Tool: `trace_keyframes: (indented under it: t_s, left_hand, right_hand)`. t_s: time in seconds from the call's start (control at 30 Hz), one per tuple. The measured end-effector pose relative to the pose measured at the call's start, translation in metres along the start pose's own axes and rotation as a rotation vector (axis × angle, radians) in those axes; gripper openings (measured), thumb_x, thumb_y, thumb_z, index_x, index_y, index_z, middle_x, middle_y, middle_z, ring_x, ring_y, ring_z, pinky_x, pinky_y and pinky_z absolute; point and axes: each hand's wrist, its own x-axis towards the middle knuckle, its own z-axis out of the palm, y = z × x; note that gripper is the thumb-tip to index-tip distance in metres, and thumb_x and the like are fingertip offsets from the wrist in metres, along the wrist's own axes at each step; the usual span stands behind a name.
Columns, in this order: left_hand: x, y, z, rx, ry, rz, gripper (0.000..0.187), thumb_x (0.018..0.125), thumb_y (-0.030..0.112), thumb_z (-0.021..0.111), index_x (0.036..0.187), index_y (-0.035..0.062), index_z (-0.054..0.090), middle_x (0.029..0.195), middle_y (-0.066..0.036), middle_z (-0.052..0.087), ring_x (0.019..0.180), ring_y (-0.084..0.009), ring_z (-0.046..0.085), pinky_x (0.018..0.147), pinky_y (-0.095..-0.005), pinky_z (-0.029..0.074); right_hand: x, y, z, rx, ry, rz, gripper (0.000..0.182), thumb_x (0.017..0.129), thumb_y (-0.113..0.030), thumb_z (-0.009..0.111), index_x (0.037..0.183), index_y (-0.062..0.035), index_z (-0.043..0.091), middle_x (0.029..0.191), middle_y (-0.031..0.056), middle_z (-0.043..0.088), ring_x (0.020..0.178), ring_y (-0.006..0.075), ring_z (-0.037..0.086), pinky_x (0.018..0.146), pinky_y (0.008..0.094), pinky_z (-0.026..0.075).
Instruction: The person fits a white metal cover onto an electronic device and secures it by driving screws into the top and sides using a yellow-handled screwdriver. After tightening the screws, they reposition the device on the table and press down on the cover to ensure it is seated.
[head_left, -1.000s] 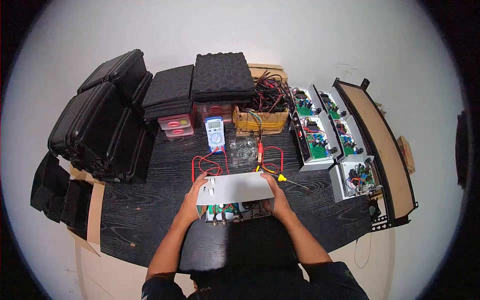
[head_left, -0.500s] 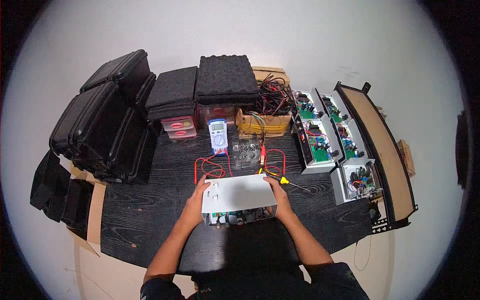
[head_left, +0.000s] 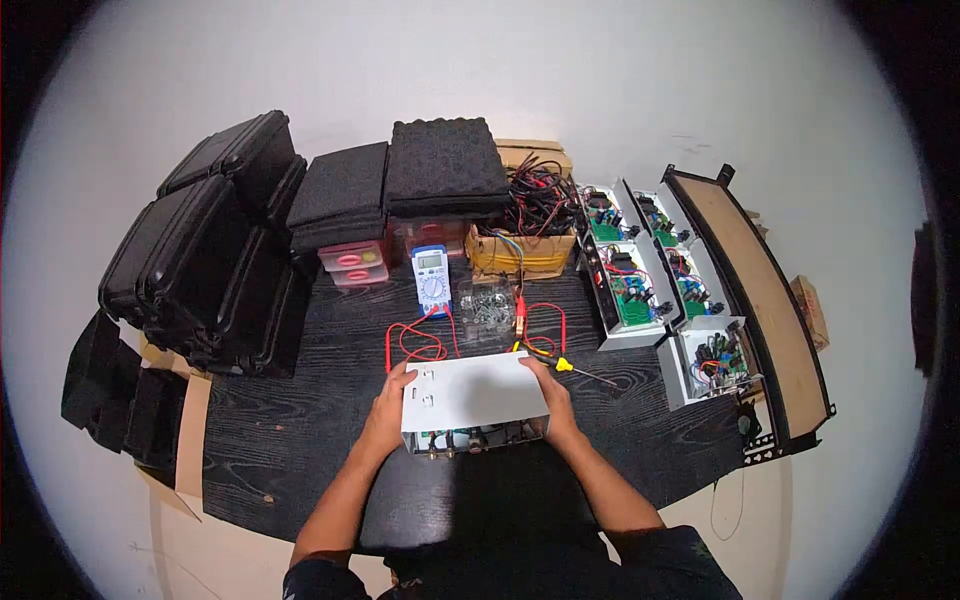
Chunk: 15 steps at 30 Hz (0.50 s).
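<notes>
Nearest the body, a white sheet-metal box with an open near side (head_left: 475, 388) sits between the two hands over the near part of the black wood-grain surface (head_left: 330, 320); whether it touches down is hard to tell. The left hand (head_left: 382, 415) clasps one end and the right hand (head_left: 562, 412) the other, each with its thumb by the far corner of the top panel; the fingers underneath are hidden.

The shell looks stiff and fairly light, its painted faces probably a bit slippery and its edges perhaps sharp. The green board and metal connectors (head_left: 440, 452) showing along the open side seem the fragile part, so the plain end walls, held evenly, look the soundest grip.

Just beyond lie a yellow-and-black screwdriver (head_left: 563, 365), red test leads (head_left: 405, 328) and a clear tray of loose screws (head_left: 488, 308), with a blue-and-white multimeter (head_left: 432, 280) beside the tray. Off to the right stand open white housings with green boards (head_left: 668, 315). Farther back, a cardboard box (head_left: 520, 255) holds tangled dark cables (head_left: 540, 195).
</notes>
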Motion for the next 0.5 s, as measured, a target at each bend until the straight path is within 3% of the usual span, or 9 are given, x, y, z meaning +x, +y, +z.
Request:
trace_keyframes:
  t_s: [0.03,0.23,0.4,0.5]
  left_hand:
    - [0.001,-0.001,0.000,-0.013,-0.008,-0.002,0.069,0.086,0.013,0.079,0.144,0.0092,0.042,0.159,-0.030,0.041,0.136,-0.0498,0.054,0.112,-0.0508,0.048]
    - [0.003,0.017,-0.021,-0.108,-0.145,-0.078,0.084,0.081,0.012,0.085,0.152,0.0094,0.039,0.158,-0.027,0.044,0.142,-0.0441,0.050,0.117,-0.0468,0.044]
    - [0.006,0.008,-0.027,-0.262,-0.264,-0.133,0.098,0.076,0.006,0.085,0.159,0.0080,0.033,0.160,-0.023,0.045,0.149,-0.0368,0.044,0.122,-0.0443,0.037]
    - [0.004,0.010,-0.034,-0.561,-0.382,-0.222,0.105,0.076,0.001,0.080,0.165,0.0089,0.023,0.167,-0.020,0.035,0.156,-0.0319,0.033,0.126,-0.0459,0.031]
  right_hand:
    - [0.001,0.000,0.000,-0.003,0.009,-0.020,0.057,0.093,-0.009,0.067,0.146,-0.0156,0.048,0.130,0.0242,0.066,0.119,0.0430,0.068,0.099,0.0450,0.054]
    - [0.003,0.000,-0.003,0.001,0.018,-0.074,0.059,0.090,-0.008,0.072,0.144,-0.0141,0.051,0.133,0.0230,0.066,0.124,0.0375,0.066,0.104,0.0420,0.052]
    - [0.006,-0.006,-0.013,0.025,-0.061,0.050,0.062,0.087,-0.007,0.076,0.145,-0.0123,0.053,0.135,0.0223,0.066,0.124,0.0347,0.067,0.105,0.0416,0.052]
    - [0.006,-0.004,-0.016,0.067,-0.086,0.034,0.070,0.085,0.000,0.078,0.149,-0.0131,0.051,0.137,0.0195,0.065,0.124,0.0287,0.067,0.102,0.0391,0.054]
